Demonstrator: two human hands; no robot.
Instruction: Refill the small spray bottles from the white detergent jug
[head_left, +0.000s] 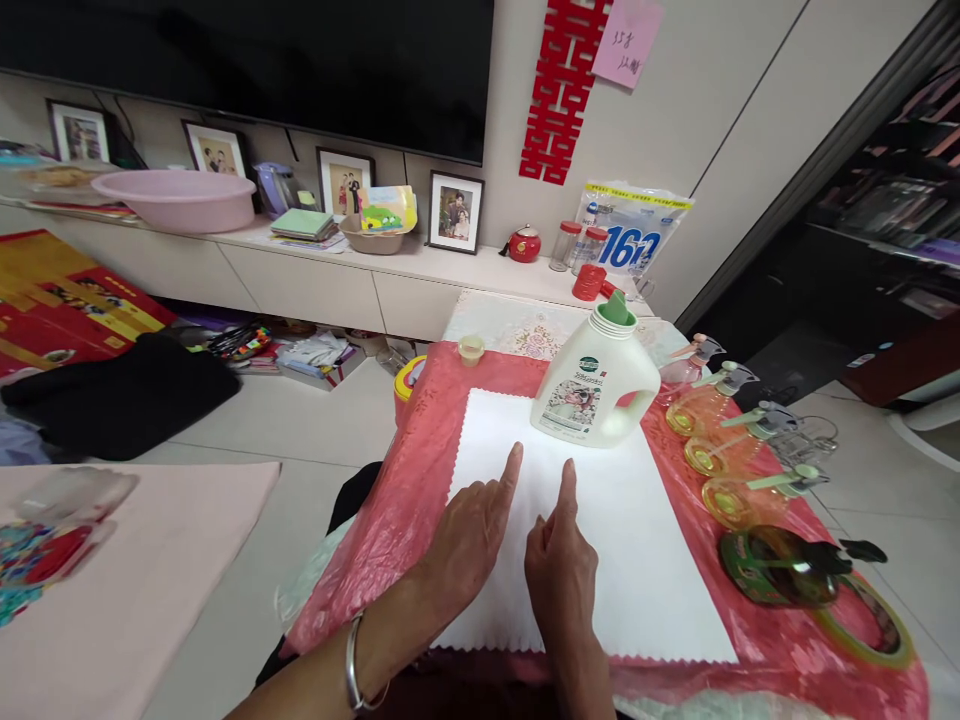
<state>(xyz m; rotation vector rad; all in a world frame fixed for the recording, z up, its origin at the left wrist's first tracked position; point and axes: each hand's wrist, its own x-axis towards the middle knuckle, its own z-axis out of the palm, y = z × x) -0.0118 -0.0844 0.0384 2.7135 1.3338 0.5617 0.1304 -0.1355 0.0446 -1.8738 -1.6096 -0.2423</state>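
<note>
A flat, white, scallop-edged sheet [637, 540] lies under the white plastic, green-capped jug [600, 345]. Left hand [466, 535] and right hand [561, 570], before the jug: index fingers extended, others curled, grasping nothing visible. Apparent step: pointing toward the jug; gripping it would require uncurled fingers.

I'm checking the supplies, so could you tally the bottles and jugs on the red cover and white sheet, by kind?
White jug: 1
Clear bottles with nozzles: 4
Dark bottle with a black top: 1
Total: 6
</note>
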